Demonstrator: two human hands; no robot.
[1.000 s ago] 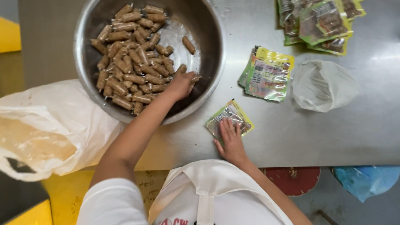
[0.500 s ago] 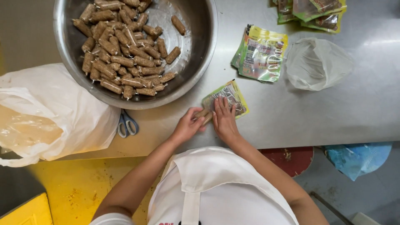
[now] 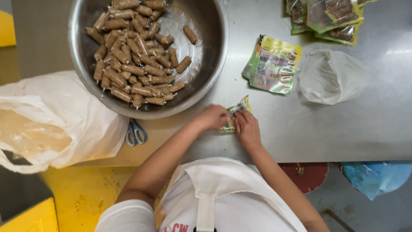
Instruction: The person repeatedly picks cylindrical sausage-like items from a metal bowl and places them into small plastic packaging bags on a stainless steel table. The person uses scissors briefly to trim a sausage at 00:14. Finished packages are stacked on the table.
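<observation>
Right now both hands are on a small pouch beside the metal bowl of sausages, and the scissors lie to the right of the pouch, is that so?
Not quite. Both the left hand and right hand are on the small pouch beside the metal bowl of sausages, but the head view shows the scissors to its left, under the bowl's edge.

My surface (image 3: 343,137) is brushed steel, glare at its right edge; yellow floor (image 3: 81,193) below, red stool (image 3: 311,174) beneath.

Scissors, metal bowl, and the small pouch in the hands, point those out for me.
scissors (image 3: 136,133), head view, on the blue handles
metal bowl (image 3: 210,64), head view, bare inner wall
small pouch (image 3: 240,105), head view, upper corner
</observation>
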